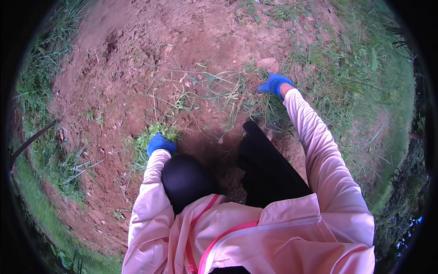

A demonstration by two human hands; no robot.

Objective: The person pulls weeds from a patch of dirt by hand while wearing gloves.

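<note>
Blue gloves cover both of my hands. At the left of my bent knee, my left hand [160, 144] is closed on a clump of green weeds [158, 130] low over the reddish soil; its fingertips are partly hidden by the leaves. My right hand [273, 83] reaches out to the right, its fingers at a patch of grass [261, 106] near a flat pinkish stone [268, 64]. Whether it grips any blades cannot be made out. Between my hands, loose grass stems [222, 89] lie scattered on the bare soil [137, 61].
Thick grass [359, 75] grows along the right side. Another grassy strip [37, 89] runs down the left, where a dark thin stick or bar [34, 140] juts in. My dark-clad legs [270, 164] are close below my hands.
</note>
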